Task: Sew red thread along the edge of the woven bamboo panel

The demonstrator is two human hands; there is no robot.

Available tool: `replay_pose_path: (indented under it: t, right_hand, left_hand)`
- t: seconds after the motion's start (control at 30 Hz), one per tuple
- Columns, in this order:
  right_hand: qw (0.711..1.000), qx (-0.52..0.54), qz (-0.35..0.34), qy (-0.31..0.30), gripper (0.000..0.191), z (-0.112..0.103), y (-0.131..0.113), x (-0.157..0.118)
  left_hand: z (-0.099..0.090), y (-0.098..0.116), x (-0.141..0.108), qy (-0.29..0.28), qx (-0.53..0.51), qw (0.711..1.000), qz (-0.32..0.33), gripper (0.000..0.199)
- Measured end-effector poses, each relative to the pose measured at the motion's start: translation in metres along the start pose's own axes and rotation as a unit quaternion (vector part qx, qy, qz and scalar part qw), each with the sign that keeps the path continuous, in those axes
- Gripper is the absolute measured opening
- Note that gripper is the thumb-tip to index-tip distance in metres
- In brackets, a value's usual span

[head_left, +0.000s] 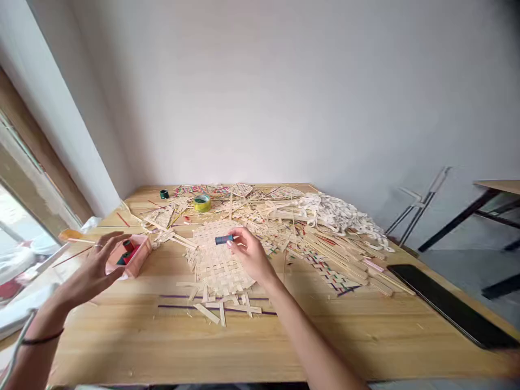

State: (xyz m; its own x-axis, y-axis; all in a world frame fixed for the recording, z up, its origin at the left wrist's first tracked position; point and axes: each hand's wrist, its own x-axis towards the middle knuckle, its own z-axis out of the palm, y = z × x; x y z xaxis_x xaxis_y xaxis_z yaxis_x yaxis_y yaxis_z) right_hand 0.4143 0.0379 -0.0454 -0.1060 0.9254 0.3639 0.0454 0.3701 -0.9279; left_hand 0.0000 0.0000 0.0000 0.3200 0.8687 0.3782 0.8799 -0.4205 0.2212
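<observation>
Our forearms (309, 330) reach forward; our right hand (252, 255) pinches the dark spool (220, 240), lying crosswise over the woven mat (223, 271), while our left hand (90, 269), fingers parted, is by the pink box (141, 261).

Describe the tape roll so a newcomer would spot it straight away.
On the wooden table, look left of centre, near the wall. The tape roll lies flat there, just right of a dark green spool. Wider than that spool, it is the yellow ring with an open middle.
</observation>
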Motion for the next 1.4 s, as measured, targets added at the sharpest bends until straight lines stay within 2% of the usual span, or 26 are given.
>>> replay_pose_path:
  t: [0.1, 0.17, 0.23, 0.33, 0.4, 0.5, 0.63, 0.77, 0.93, 1.07, 1.17, 1.27, 1.4]
  right_hand:
    - [1.0, 0.025, 0.01, -0.016, 0.03, 0.002, 0.002, 0.002]
    - [0.997, 0.055, 0.028, -0.045, 0.03, 0.003, 0.002, 0.001]
    - [0.992, 0.088, 0.049, -0.083, 0.03, 0.006, 0.002, 0.0]
    - [0.987, 0.102, 0.059, -0.11, 0.031, 0.01, 0.001, -0.003]
    - [0.989, 0.085, 0.057, -0.111, 0.031, 0.013, 0.002, -0.004]
    - [0.992, 0.038, 0.059, -0.108, 0.031, 0.016, 0.003, -0.006]
    - [0.991, -0.009, 0.047, -0.121, 0.026, 0.02, 0.001, -0.01]
    - [0.991, -0.005, 0.054, -0.125, 0.026, 0.021, 0.001, -0.013]
    - [0.99, -0.004, 0.047, -0.13, 0.027, 0.02, 0.004, -0.013]
    - [0.984, 0.003, 0.038, -0.173, 0.035, 0.018, -0.001, -0.014]
    - [0.981, 0.006, 0.031, -0.191, 0.045, 0.017, -0.005, -0.013]
    - [0.98, 0.011, 0.052, -0.19, 0.042, 0.016, -0.007, -0.01]
    - [0.974, 0.015, 0.095, -0.204, 0.041, 0.017, -0.007, -0.007]
  left_hand:
    - [0.006, 0.047, 0.019, 0.046, -0.06, 0.997, -0.001, 0.041]
    - [0.021, 0.079, 0.035, 0.06, -0.13, 0.99, 0.005, 0.04]
    - [0.044, 0.109, 0.052, 0.035, -0.207, 0.977, 0.023, 0.047]
    - [0.079, 0.141, 0.075, -0.047, -0.31, 0.947, 0.068, 0.056]
    - [0.096, 0.151, 0.082, -0.08, -0.35, 0.93, 0.075, 0.039]
    - [0.11, 0.151, 0.08, -0.08, -0.39, 0.916, 0.045, 0.023]
    - [0.119, 0.142, 0.069, -0.085, -0.475, 0.876, 0.005, 0.026]
    - [0.125, 0.139, 0.065, -0.081, -0.549, 0.831, -0.014, 0.034]
    - [0.126, 0.138, 0.068, -0.08, -0.566, 0.82, -0.024, 0.043]
    - [0.126, 0.136, 0.07, -0.06, -0.585, 0.808, -0.025, 0.047]
    - [0.123, 0.134, 0.072, -0.035, -0.57, 0.82, -0.028, 0.044]
    - [0.119, 0.132, 0.075, -0.04, -0.539, 0.84, -0.042, 0.041]
    - [0.113, 0.13, 0.076, -0.058, -0.487, 0.87, -0.056, 0.046]
